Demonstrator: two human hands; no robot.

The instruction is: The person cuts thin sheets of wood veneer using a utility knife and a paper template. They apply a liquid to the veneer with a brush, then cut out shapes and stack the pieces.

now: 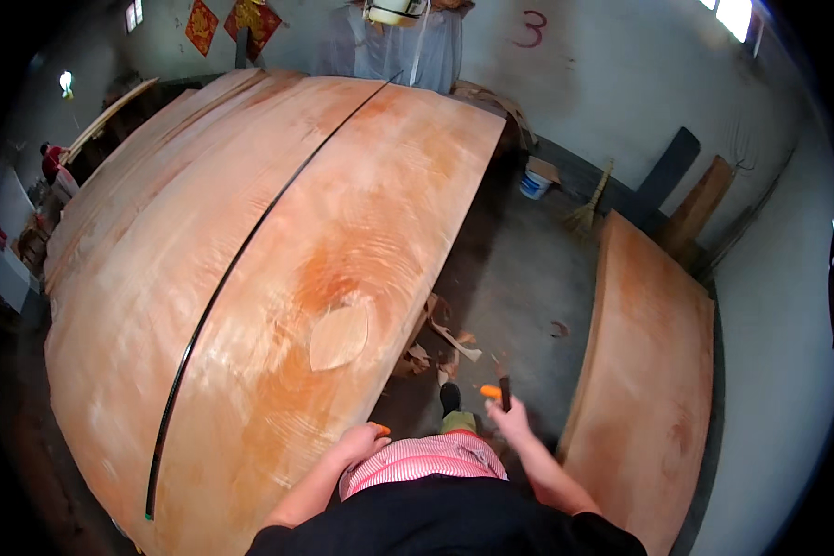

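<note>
A broad stack of thin reddish-brown wood veneer sheets fills the left and middle. On its top sheet, near the right edge, lies a pale, oval veneer patch with pointed ends. My left hand is curled at the stack's near right edge, in front of a striped apron; whatever is in it is hidden. An orange cover shows on one of its fingertips. My right hand, right of the stack, is closed around a short dark tool that sticks up. One finger there also wears an orange cover.
A long black strip curves across the stack. Another veneer stack stands on the right. Between them, veneer scraps litter the floor. Farther back are a bucket and a broom. A person stands far left.
</note>
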